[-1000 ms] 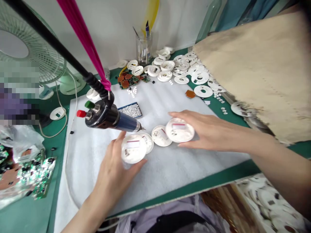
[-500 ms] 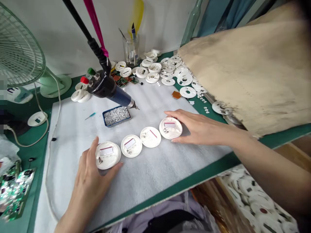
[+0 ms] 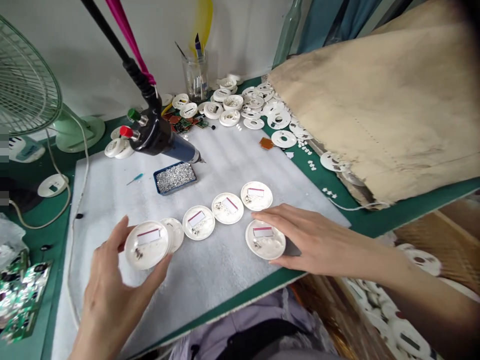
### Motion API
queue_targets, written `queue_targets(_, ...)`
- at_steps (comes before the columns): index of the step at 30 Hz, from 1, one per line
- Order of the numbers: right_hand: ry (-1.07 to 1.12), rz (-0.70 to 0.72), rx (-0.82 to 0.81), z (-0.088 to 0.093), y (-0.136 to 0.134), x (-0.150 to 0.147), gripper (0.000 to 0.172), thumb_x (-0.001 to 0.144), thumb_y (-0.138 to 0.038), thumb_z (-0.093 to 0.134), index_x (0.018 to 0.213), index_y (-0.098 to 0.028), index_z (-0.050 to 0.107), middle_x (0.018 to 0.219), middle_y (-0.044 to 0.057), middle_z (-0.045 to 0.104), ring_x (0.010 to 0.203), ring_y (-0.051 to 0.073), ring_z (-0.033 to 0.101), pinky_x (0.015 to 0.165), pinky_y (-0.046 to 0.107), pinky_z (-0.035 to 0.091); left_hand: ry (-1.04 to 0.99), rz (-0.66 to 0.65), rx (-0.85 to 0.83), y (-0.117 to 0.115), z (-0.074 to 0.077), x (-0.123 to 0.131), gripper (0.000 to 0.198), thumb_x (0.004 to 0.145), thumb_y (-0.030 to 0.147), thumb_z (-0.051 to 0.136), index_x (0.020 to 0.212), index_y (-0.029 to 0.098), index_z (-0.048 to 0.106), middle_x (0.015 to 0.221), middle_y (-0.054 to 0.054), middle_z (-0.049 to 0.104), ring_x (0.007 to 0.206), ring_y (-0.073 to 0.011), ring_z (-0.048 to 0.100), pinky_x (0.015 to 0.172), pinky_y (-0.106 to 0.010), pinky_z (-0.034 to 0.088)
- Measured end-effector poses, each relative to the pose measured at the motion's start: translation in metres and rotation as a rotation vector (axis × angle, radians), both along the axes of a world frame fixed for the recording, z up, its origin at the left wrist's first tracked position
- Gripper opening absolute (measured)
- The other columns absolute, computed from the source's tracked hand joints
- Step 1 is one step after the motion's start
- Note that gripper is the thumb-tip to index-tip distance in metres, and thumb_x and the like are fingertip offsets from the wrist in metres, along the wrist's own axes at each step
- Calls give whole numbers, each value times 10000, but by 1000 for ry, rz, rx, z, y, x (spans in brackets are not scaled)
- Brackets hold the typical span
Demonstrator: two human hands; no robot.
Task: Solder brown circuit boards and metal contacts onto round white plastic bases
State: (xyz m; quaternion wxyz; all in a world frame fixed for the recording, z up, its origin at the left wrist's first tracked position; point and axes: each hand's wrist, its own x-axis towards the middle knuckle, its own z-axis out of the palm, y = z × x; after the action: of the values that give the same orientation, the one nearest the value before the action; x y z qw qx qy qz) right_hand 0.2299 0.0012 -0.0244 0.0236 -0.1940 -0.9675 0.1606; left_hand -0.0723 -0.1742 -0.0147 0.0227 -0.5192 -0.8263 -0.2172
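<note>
My left hand (image 3: 112, 280) grips a round white plastic cover (image 3: 150, 257) between thumb and fingers; it has a rectangular window with a magenta edge. Whether more covers are stacked under it I cannot tell. Partly overlapped by it, another white cover (image 3: 176, 235) lies on the pale foam mat (image 3: 210, 295). To the right, a slanting row holds a near cover (image 3: 204, 231), a middle cover (image 3: 221, 216) and a far cover (image 3: 257, 202). Just in front of the far one, my right hand (image 3: 300, 237) holds a similar white cover (image 3: 268, 248) by its edge.
A hanging electric screwdriver (image 3: 183, 149) points down near a blue tray of small metal parts (image 3: 176, 177). Piled white covers and rings (image 3: 233, 102) stand behind, near a glass jar (image 3: 195, 80). A beige cloth (image 3: 382, 110) covers the right side; a fan (image 3: 30, 80) stands left.
My left hand has shifted left with its cover, exposing another cover beneath. My right hand has drawn back towards me with a cover, leaving one at the row's far end.
</note>
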Motion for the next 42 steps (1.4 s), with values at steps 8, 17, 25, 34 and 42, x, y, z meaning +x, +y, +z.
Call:
queue_targets(8,122,-6,142,-11,-5,-10,642,954,-564,472,1449,-175,343,1365,85,515,1202,180,566,917,330,571,-176,-266,13,-30,-21,58,691,929,377,626,1518,224,298,1238,-127,608,1106,-282,627,918,-424,558)
queue_targets(17,16,-193,53,-5,6,32,732,871,-693,524,1472,-319,339,1332,38,554,1045,194,646,745,307,580,-157,-270,38,-8,-36,83,717,959,420,603,1538,174,259,1379,-194,478,1294,-332,506,1012,-490,519)
queue_targets(25,-14,-131,27,-4,9,35,652,914,-624,511,1454,-285,377,1362,45,522,1168,181,599,865,298,564,-183,-233,105,-13,-31,78,702,925,361,644,1517,215,295,1299,-152,545,1194,-308,566,981,-482,525)
queue_targets(34,198,-180,157,-20,11,17,235,1001,-366,472,1057,-250,670,1068,-12,579,800,-5,581,662,134,433,-72,-49,16,-63,-31,28,804,882,558,643,1533,208,326,1125,-127,627,892,-284,623,781,-445,564)
queue_targets(42,186,-213,248,-23,6,10,239,998,-332,467,996,-222,680,1051,-17,590,803,3,565,622,144,391,4,-87,60,-49,-48,43,790,884,561,646,1523,209,345,1243,-175,576,1079,-362,596,875,-537,540)
